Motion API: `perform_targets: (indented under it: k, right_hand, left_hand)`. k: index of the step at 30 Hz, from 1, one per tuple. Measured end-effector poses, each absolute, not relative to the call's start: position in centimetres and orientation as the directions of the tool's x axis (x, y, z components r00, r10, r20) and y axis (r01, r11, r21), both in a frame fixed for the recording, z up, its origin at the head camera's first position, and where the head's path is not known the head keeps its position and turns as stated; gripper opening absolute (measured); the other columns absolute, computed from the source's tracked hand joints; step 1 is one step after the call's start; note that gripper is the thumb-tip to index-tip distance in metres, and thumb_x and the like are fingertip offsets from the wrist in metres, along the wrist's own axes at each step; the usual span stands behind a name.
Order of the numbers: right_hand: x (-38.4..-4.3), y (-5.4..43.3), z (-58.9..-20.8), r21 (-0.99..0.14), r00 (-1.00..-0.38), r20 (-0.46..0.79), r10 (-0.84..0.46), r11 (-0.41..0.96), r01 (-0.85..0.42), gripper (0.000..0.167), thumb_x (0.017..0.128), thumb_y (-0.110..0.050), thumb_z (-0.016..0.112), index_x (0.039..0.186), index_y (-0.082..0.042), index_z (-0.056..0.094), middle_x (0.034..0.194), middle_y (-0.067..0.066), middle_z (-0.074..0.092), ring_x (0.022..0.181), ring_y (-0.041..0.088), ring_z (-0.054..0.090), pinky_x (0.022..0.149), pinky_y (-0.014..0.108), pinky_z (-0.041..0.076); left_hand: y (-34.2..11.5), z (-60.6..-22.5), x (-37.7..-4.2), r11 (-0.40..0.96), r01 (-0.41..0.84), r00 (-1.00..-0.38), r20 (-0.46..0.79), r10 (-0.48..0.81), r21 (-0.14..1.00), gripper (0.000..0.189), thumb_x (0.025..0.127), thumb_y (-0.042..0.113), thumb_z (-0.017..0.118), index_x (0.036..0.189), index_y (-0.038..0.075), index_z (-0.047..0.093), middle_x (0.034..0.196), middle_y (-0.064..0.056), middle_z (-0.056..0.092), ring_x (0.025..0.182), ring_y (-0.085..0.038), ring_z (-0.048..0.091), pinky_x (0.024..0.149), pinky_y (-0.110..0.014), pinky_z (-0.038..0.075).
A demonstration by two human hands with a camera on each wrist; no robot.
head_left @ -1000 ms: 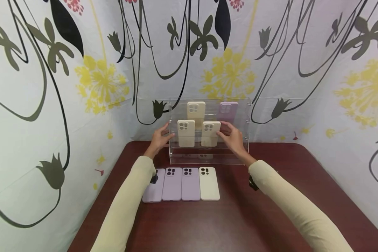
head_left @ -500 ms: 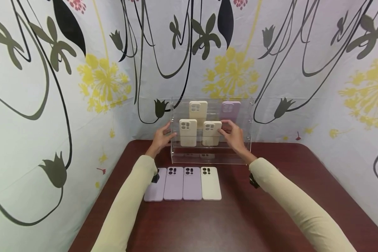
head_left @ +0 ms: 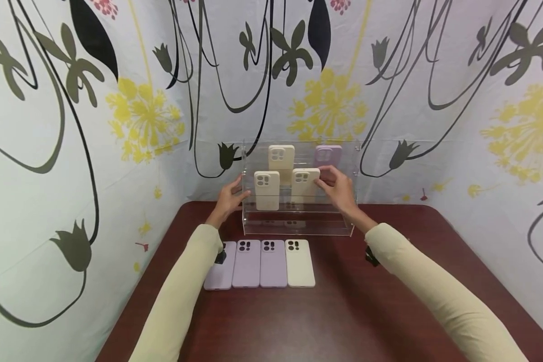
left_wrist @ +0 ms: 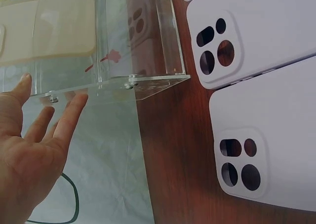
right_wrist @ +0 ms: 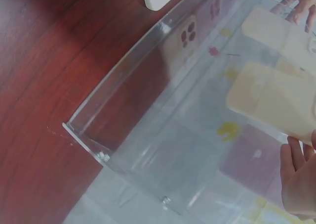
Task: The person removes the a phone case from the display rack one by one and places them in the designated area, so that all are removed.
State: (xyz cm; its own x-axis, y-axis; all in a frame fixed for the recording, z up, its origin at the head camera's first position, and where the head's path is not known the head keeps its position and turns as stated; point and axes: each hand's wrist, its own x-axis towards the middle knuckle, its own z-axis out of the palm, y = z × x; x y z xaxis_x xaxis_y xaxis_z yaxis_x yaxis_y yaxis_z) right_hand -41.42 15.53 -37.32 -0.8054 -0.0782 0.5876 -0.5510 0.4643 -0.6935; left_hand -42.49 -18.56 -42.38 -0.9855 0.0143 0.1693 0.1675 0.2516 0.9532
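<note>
A clear acrylic display rack (head_left: 330, 229) stands at the back of the table. My right hand (head_left: 339, 188) pinches the right edge of a cream phone case (head_left: 305, 182) upright at the rack's middle tier; its lower part shows through the clear lip. In the right wrist view, that case (right_wrist: 266, 95) leans above the fingers. My left hand (head_left: 228, 201) grips the rack's left side panel, thumb in front and fingers behind, as the left wrist view also shows. Another cream case (head_left: 267, 188) sits left of the held one. A cream case (head_left: 281, 157) and a lilac case (head_left: 328, 155) stand on a higher tier.
On the dark red table (head_left: 271, 322), three lilac cases (head_left: 246, 264) and one cream-white case (head_left: 300, 264) lie flat in a row before the rack. A flower-printed cloth (head_left: 163, 110) hangs close behind and at both sides.
My right hand has risen slightly and moved a little right, lifting the cream phone case above its neighbour's height. My left hand stays at the rack's side.
</note>
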Motion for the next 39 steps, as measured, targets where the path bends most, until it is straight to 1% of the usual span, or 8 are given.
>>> perform_targets:
  k: [9,14,20,24,26,30,35,39]
  right_hand:
    - [-40.0,16.4,-35.0,-0.671,-0.783,0.614,-0.099,0.457,-0.584,0.034,0.093,0.0,0.076,0.126,0.002,0.065,0.113,0.026,0.074,0.105,0.038,0.074,0.088,0.036,0.062]
    - [-39.2,16.9,-34.3,-0.665,-0.786,0.611,-0.095,0.477,-0.575,0.035,0.093,-0.005,0.078,0.126,-0.001,0.067,0.114,0.025,0.075,0.104,0.036,0.075,0.086,0.033,0.063]
    - [-38.3,17.7,-34.4,-0.665,-0.799,0.587,-0.127,0.487,-0.566,0.036,0.093,-0.006,0.078,0.127,-0.001,0.066,0.112,0.025,0.075,0.103,0.037,0.075,0.087,0.044,0.063]
    - [-37.9,18.4,-34.9,-0.652,-0.807,0.568,-0.162,0.509,-0.561,0.037,0.093,-0.005,0.078,0.127,0.0,0.066,0.113,0.025,0.075,0.102,0.039,0.075,0.086,0.05,0.062]
    - [-37.9,18.7,-35.4,-0.648,-0.812,0.555,-0.18,0.519,-0.558,0.038,0.092,-0.005,0.079,0.127,0.001,0.066,0.114,0.025,0.074,0.101,0.04,0.075,0.085,0.051,0.063]
    - [-37.8,19.3,-36.3,-0.651,-0.83,0.52,-0.202,0.536,-0.537,0.039,0.091,-0.006,0.08,0.128,-0.002,0.067,0.116,0.025,0.074,0.101,0.038,0.075,0.08,0.05,0.065]
    - [-37.5,20.3,-37.5,-0.672,-0.859,0.466,-0.213,0.547,-0.499,0.041,0.092,-0.007,0.08,0.13,-0.003,0.067,0.116,0.026,0.074,0.102,0.039,0.075,0.078,0.049,0.065]
    - [-37.4,20.8,-39.0,-0.675,-0.873,0.424,-0.24,0.559,-0.481,0.043,0.093,-0.008,0.079,0.133,-0.004,0.066,0.116,0.025,0.074,0.102,0.039,0.075,0.08,0.048,0.065]
  left_hand:
    - [-18.7,-42.3,-42.7,0.243,0.185,-0.982,0.185,0.024,0.952,0.065,0.106,0.017,0.063,0.163,0.022,0.035,0.155,-0.028,0.046,0.131,-0.045,0.058,0.095,-0.057,0.057]
    - [-18.8,-41.8,-43.0,0.321,0.28,-0.954,0.299,-0.01,0.904,0.068,0.102,0.009,0.068,0.162,0.018,0.038,0.153,-0.027,0.049,0.127,-0.042,0.062,0.095,-0.05,0.06]
    - [-18.6,-41.3,-43.5,0.359,0.393,-0.905,0.425,-0.01,0.847,0.071,0.097,-0.001,0.071,0.16,0.011,0.04,0.157,-0.022,0.045,0.134,-0.039,0.057,0.104,-0.047,0.055]
    - [-18.1,-41.2,-43.7,0.377,0.412,-0.893,0.45,-0.017,0.83,0.071,0.096,-0.004,0.07,0.159,0.011,0.042,0.155,-0.023,0.047,0.13,-0.042,0.059,0.103,-0.047,0.056]
    - [-18.1,-41.3,-43.8,0.376,0.42,-0.886,0.463,-0.026,0.826,0.071,0.095,-0.007,0.069,0.158,0.01,0.043,0.156,-0.023,0.046,0.131,-0.042,0.059,0.102,-0.047,0.057]
    - [-18.0,-41.5,-44.2,0.388,0.43,-0.874,0.484,-0.05,0.815,0.071,0.092,-0.012,0.067,0.156,0.011,0.047,0.156,-0.021,0.047,0.133,-0.037,0.058,0.1,-0.045,0.058]
    - [-17.9,-41.3,-44.5,0.401,0.425,-0.873,0.485,-0.056,0.811,0.07,0.09,-0.011,0.067,0.154,0.014,0.05,0.148,-0.022,0.054,0.128,-0.035,0.063,0.096,-0.042,0.06]
    - [-17.9,-41.2,-44.4,0.409,0.396,-0.885,0.461,-0.07,0.822,0.071,0.089,-0.012,0.068,0.153,0.015,0.052,0.139,-0.025,0.061,0.12,-0.038,0.067,0.086,-0.041,0.064]
